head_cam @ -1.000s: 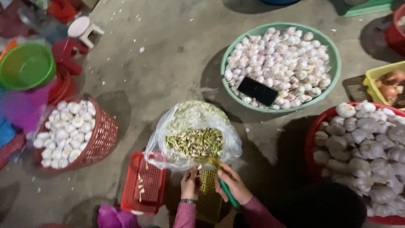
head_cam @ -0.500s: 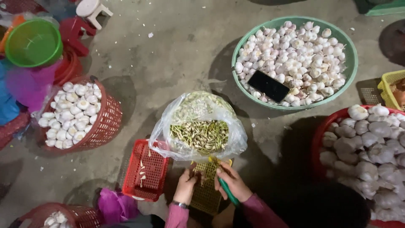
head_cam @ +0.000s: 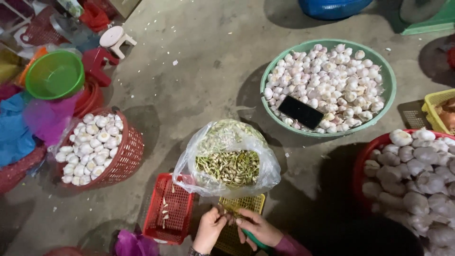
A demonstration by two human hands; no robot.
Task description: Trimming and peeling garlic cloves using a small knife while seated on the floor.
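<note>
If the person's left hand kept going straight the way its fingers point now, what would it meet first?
The left hand points up and slightly right, over the yellow basket. First in line appears to be the clear plastic bag of greenish trimmings, though depth is unclear.

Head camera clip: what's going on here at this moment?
A person crouches on a concrete floor among baskets of garlic. Both hands meet over a yellow crate: the left hand and right hand pinch a small piece together, and the right also grips a green-handled tool. Just ahead sits a clear plastic bag of greenish trimmings. A red crate beside it holds a few cloves. A green basin of garlic has a dark phone on top.
</note>
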